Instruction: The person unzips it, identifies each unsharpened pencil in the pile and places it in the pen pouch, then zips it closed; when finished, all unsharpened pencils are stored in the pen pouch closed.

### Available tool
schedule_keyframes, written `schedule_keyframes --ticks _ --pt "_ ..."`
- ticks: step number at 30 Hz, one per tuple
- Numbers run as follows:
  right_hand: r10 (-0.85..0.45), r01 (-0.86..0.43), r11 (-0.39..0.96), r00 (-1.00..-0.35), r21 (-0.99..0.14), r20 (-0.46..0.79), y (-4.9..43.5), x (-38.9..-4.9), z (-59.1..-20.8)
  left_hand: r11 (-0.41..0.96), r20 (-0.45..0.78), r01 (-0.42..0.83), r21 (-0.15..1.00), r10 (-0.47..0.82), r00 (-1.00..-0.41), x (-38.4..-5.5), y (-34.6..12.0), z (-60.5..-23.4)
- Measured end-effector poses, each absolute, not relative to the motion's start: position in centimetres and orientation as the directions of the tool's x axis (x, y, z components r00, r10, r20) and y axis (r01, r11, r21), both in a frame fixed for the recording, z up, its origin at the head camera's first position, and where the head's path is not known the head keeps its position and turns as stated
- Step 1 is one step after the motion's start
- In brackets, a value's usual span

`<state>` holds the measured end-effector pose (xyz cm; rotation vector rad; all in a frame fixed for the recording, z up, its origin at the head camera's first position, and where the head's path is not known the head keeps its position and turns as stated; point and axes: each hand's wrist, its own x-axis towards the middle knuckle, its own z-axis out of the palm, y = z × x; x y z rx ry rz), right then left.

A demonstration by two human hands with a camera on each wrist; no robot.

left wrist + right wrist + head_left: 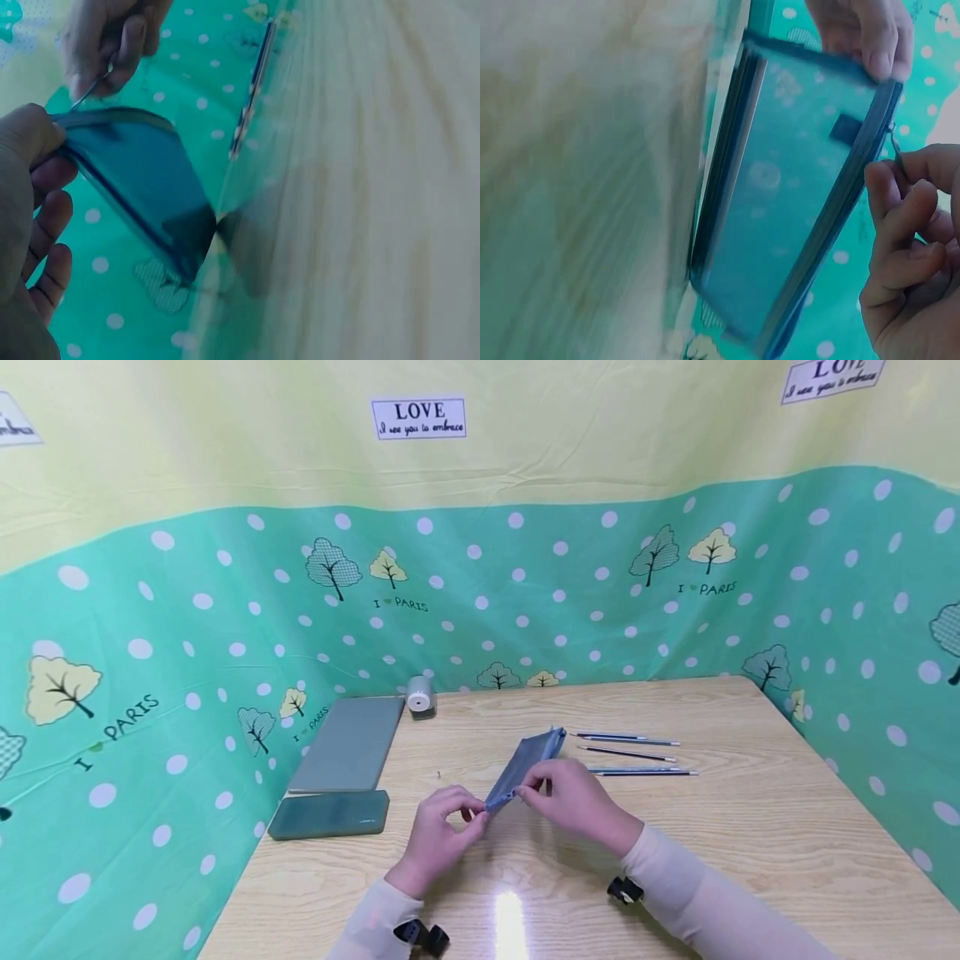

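A blue see-through zip pouch [517, 768] is held up on its edge over the middle of the table. My left hand [442, 831] pinches its near end corner between thumb and finger. With thumb and forefinger, my right hand [572, 797] pinches the small metal zip pull [897, 146], close to that same corner. The zip [838, 199] runs along the pouch's upper edge in the right wrist view. Dark and light stripes show along its opposite long side; whether these are pencils inside or the pouch's trim I cannot tell.
Several pencils [630, 752] lie on the wooden table [750, 852] to the right of the pouch. At left are a dark green case [330, 815] and a flat grey board-like item [348, 743]. A small white cylinder [420, 695] stands near the back, before a patterned cloth.
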<state>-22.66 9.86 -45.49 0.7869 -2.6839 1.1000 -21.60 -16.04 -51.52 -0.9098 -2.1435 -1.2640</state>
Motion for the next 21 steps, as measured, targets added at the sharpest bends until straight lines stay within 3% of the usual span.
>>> schedule_keyframes --ticks 12,21 --pt "-0.236 -0.373 0.705 -0.926 -0.604 0.296 13.2 -25.3 -44.6 0.393 0.650 0.650 0.650 0.155 -0.744 -22.2 -19.2 -50.8" --pt "-0.184 -0.337 0.718 -0.936 -0.609 0.302 16.1 -26.2 -44.1 0.434 0.663 0.630 0.644 0.093 -0.743 -23.1 -20.3 -51.0"
